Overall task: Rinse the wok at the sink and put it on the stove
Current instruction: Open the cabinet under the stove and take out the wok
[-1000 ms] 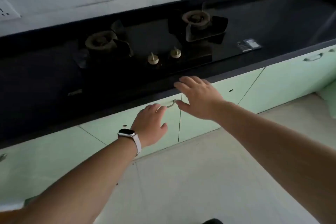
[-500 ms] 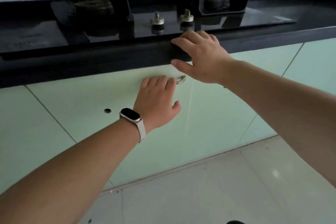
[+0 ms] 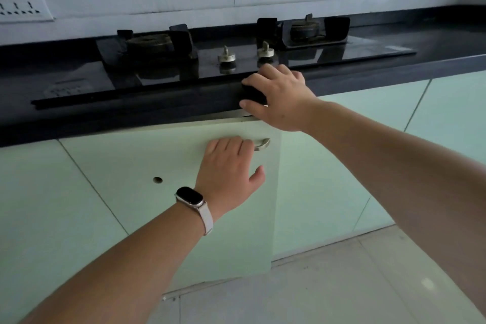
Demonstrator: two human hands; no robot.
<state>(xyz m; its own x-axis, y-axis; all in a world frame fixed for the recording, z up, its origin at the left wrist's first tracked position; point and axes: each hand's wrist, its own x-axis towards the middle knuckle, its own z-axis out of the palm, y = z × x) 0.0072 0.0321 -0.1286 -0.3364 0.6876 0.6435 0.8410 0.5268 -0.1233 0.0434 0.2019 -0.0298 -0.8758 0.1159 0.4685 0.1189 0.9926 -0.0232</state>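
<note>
Left hand point(image 3: 231, 166) hooks its fingers over the handle point(image 3: 261, 144) of a cabinet door point(image 3: 184, 218), ajar below the counter point(image 3: 131, 110) front edge. Right hand point(image 3: 278, 97) rests spread on that edge, before the stove point(image 3: 236, 60). Wok not in view. Risk: the swinging door may strike the right thumb.

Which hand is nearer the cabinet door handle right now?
Left. The left hand curls its fingers over the cabinet door handle. The right hand rests above it on the countertop edge, apart from the handle.
</note>
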